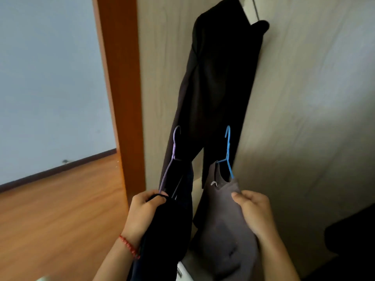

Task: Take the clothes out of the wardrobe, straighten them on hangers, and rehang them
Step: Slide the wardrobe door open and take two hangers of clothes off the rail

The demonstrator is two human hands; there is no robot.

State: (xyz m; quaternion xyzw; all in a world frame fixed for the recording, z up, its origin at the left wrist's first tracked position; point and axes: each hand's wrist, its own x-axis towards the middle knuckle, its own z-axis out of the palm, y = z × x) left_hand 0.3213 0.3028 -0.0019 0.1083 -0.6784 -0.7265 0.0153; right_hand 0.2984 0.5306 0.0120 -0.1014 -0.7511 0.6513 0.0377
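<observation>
Left hand grips dark garment on purple hanger, right hand pinches grey top on blue hanger, both below hung black trousers; risk: grey top's neckline slipping off hanger arm if tugged unevenly.

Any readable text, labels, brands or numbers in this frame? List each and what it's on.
None readable.
Grey garment on the blue hanger: a small pale mark at the neckline, too small and blurred to read.
Dark garment on the purple hanger, hanging black trousers, wardrobe panel: no text.
</observation>
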